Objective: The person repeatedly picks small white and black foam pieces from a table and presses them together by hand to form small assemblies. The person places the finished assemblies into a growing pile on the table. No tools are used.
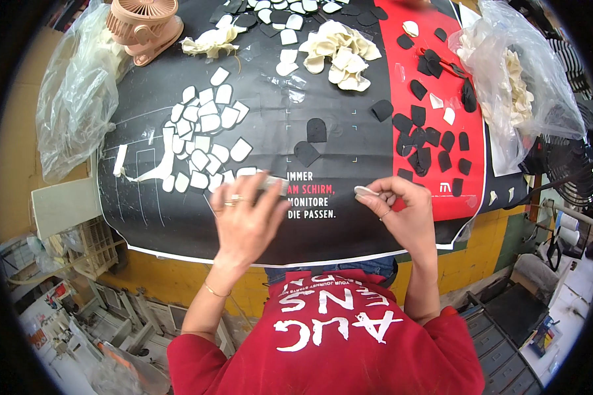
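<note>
Right hand (402,204) pinches a flat white oval piece (363,191); left hand (247,217) seemingly grips pale strip (272,185).

Light: bright, even | shadows: soft | glare: clear bags (79,85) | edges: fisheye bend, dark rim

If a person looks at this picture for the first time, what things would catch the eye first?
Probably the two hands at the table's near edge: the right hand pinches a small white piece, and the left hand holds another pale piece. Next, the cluster of white pieces on the black sheet at left, and the scattered black pieces on the red sheet at right. A pink fan stands at the far left.
</note>
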A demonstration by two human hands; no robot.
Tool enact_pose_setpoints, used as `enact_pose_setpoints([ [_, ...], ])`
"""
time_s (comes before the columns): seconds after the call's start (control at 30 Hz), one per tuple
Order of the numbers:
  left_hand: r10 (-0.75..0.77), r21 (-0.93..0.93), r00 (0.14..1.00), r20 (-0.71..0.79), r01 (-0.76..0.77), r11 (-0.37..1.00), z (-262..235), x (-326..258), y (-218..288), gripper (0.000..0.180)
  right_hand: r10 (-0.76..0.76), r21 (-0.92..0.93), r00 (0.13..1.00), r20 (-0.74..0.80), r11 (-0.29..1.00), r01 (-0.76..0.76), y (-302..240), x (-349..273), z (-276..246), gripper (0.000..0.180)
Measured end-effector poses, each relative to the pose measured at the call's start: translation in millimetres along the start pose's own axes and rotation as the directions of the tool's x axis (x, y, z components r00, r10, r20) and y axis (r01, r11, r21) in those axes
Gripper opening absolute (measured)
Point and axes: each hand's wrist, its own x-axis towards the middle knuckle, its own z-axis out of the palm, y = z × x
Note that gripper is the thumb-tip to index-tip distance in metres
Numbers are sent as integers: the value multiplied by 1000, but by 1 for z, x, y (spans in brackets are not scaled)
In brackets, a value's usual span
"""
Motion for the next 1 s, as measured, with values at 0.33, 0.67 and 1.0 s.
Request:
enact_pose_setpoints([
  [0.33, -103, -896, 953, 285, 303, 323, -13, 42, 40, 16, -88, 335, 963, 256, 942, -3, -15, 5, -8, 51],
  [0.67, -332, -882, 940, 77, 219, 416, 0, 44, 64, 16, -211, 18, 972, -105, 977, 214, -32, -11, 12, 14],
  [1.0, -277, -853, 956, 92, 219, 473, 1, 44, 73, 17, -316, -245, 949, -16, 921, 303, -31, -9, 11, 9],
])
